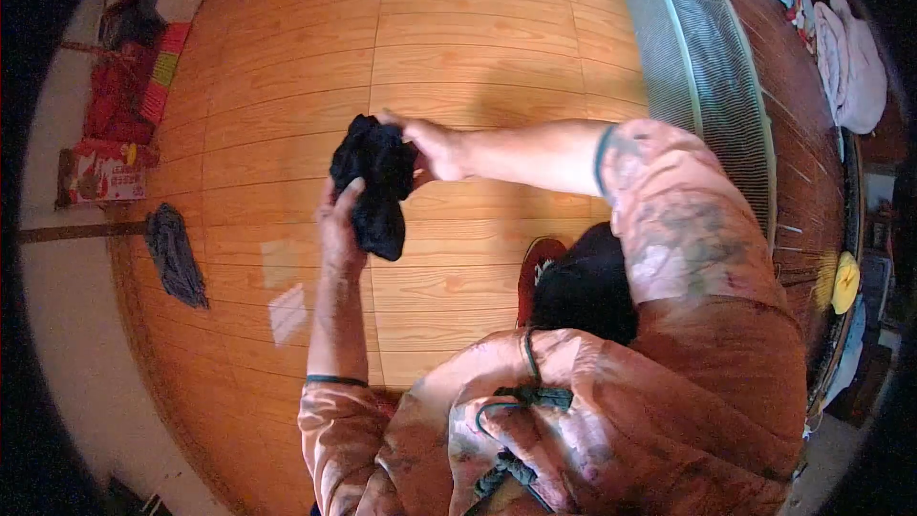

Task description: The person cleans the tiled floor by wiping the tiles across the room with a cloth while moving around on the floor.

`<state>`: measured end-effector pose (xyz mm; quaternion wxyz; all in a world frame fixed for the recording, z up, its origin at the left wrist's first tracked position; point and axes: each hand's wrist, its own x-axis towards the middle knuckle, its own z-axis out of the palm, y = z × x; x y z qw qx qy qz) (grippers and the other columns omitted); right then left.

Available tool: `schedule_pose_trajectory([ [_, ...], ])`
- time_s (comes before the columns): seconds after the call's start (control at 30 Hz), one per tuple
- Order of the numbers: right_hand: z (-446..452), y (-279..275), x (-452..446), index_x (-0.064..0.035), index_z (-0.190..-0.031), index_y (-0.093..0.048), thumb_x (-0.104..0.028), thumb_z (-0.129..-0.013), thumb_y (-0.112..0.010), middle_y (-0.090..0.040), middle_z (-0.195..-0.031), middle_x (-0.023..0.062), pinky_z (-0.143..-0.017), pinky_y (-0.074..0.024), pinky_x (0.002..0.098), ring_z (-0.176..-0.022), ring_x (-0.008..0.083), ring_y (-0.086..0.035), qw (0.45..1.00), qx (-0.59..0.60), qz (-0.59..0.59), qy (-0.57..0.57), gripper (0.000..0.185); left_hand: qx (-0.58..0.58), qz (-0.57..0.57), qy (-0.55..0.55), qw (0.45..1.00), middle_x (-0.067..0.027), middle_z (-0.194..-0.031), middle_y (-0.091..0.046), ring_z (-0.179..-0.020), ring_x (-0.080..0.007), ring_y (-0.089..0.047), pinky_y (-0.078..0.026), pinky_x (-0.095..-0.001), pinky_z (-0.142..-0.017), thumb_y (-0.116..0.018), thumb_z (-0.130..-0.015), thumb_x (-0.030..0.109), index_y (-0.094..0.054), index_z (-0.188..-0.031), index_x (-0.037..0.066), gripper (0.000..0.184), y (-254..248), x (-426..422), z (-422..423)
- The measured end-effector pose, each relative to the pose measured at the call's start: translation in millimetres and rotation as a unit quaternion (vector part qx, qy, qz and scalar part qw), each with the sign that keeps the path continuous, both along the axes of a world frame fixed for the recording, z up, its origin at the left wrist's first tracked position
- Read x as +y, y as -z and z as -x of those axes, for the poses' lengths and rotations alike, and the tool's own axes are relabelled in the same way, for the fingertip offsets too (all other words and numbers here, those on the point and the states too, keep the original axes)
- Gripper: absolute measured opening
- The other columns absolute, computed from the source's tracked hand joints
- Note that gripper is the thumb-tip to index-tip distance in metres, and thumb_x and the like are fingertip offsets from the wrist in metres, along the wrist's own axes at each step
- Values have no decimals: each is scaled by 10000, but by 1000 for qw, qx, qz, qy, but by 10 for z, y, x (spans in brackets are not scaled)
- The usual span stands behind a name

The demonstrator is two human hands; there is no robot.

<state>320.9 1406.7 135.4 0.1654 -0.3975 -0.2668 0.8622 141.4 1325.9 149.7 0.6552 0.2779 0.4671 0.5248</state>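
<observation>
Holding a soft black cloth [374, 158] up over the wooden floor [458, 38], out in front of the body, maybe for an easy look at it. Pinching its left side with the left hand [339, 220], thumb on the near face and other fingers bent around the edge, likely to stop the floppy bottom from swinging. Curling the right hand [435, 151] around the right side, maybe to share the weight and stop any folding over. Too blurry, and too hidden behind the black cloth, to tell a tight right grip from a loose one. Seeing a crumpled grey cloth [175, 253] on the floor, near a red and white box [105, 172], well apart from both hands
</observation>
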Motion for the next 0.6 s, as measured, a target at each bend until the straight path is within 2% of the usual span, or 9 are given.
schedule_pose_trajectory([
  [0.13,-759,11,-312,-162,-1260,-523,-779,-739,-560,-507,-1307,67,-864,-483,495,-1116,282,-519,997,41,58,21,809,46,34,14,998,-55,-1181,-611,-1024,-167,-594,-491,-314,-877,-583,-945,231,-482,-1336,77,433,174,-60,-759],
  [0.2,-731,394,-698,-156,-1264,-526,-669,-736,-680,-568,-1237,45,-872,-494,424,-1085,245,-555,979,179,76,68,753,-36,52,83,995,-64,-1335,-484,-1209,-195,-461,-363,-351,-1034,-500,-969,467,-315,-1449,92,637,681,-193,-1085],
  [0.27,-807,766,-933,-141,-1188,-569,-416,-795,-750,-643,-1058,47,-863,-507,368,-963,194,-607,976,148,-11,160,513,-59,103,139,983,-78,-1393,-421,-1285,-215,-389,-299,-352,-1084,-418,-949,601,-276,-1470,90,744,824,-331,-1308],
  [0.33,-1015,822,-1102,-120,-1183,-569,-302,-813,-733,-626,-1088,54,-875,-506,369,-973,188,-599,984,65,2,166,444,-169,160,222,947,-99,-1458,-394,-1335,-270,-361,-295,-410,-1098,-339,-897,717,-312,-1466,100,839,534,-247,-1337],
  [0.43,-1235,745,-1222,-101,-1267,-528,-179,-818,-677,-612,-1136,40,-897,-507,350,-1003,172,-601,961,65,43,264,479,58,199,268,941,-111,-1567,-207,-1424,-317,-205,-203,-551,-1102,-354,-898,713,-242,-1510,149,839,671,-87,-875],
  [0.5,-1735,1082,-1380,-82,-1321,-482,-172,-825,-656,-590,-1185,90,-931,-481,374,-1054,225,-585,943,-35,-22,330,533,219,138,299,919,-120,-1521,-322,-1415,-281,-256,-204,-574,-1089,-516,-898,596,-304,-1491,149,772,844,74,-738],
  [0.53,-2040,1091,-1462,-79,-1366,-432,-213,-825,-661,-525,-1275,127,-963,-456,384,-1140,244,-536,931,-181,-80,308,603,222,162,279,920,-104,-1485,-390,-1364,-266,-358,-254,-521,-1090,-562,-897,532,-331,-1479,138,739,1041,143,-620],
  [0.57,-2342,1090,-1544,-76,-1410,-381,-255,-824,-666,-461,-1365,163,-994,-431,393,-1225,263,-486,896,-330,-116,272,676,290,99,255,917,-201,-1452,-410,-1344,-278,-390,-327,-386,-1086,-660,-862,483,-378,-1429,12,789,1437,218,-403],
  [0.6,-2536,1007,-1727,-76,-1446,-311,-328,-825,-665,-372,-1426,195,-1010,-412,407,-1285,294,-418,816,-519,-143,212,758,399,105,275,868,-221,-1442,-415,-1333,-294,-407,-350,-396,-1070,-667,-847,508,-364,-1434,8,829,1221,328,-393],
])
